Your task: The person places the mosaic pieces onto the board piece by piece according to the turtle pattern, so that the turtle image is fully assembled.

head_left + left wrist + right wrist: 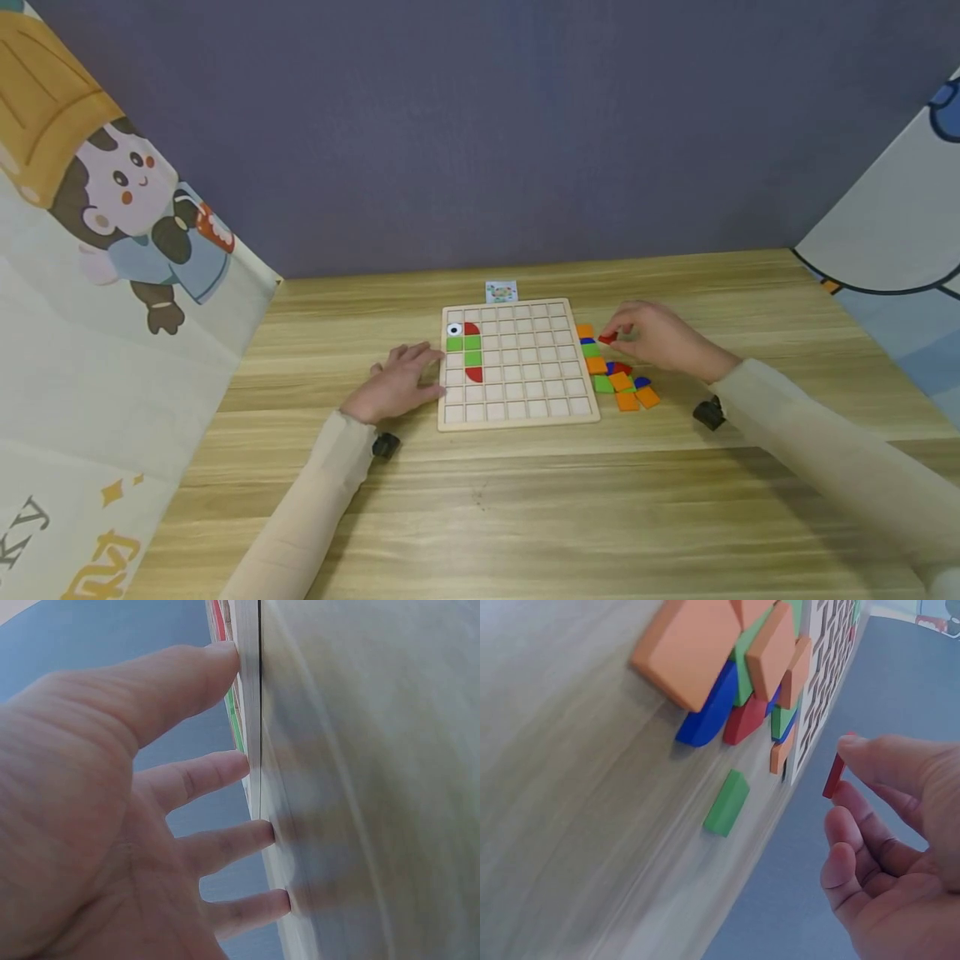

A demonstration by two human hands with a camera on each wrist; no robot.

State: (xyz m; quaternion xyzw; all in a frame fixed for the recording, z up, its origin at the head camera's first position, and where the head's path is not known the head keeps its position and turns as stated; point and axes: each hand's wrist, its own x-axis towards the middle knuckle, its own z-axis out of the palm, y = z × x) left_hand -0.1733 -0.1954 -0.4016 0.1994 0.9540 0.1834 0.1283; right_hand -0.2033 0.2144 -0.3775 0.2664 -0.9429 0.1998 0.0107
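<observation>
A wooden grid board (523,364) lies on the table, with a white eye tile (454,330), green tiles (472,358) and red quarter-round tiles (474,375) set in its left columns. My left hand (397,382) rests at the board's left edge, fingers spread, fingertips right at the rim. Between thumb and index finger my right hand (652,337) pinches a small red tile (835,773), held above the table just right of the board. Below that hand lies a loose pile of orange tiles (620,382), mixed with blue, green and red ones.
Behind the board, a small picture card (501,291) lies near its back edge. A single green tile (727,803) lies apart from the pile. The table (525,517) ends at a dark wall panel (525,133), with printed cloths on both sides.
</observation>
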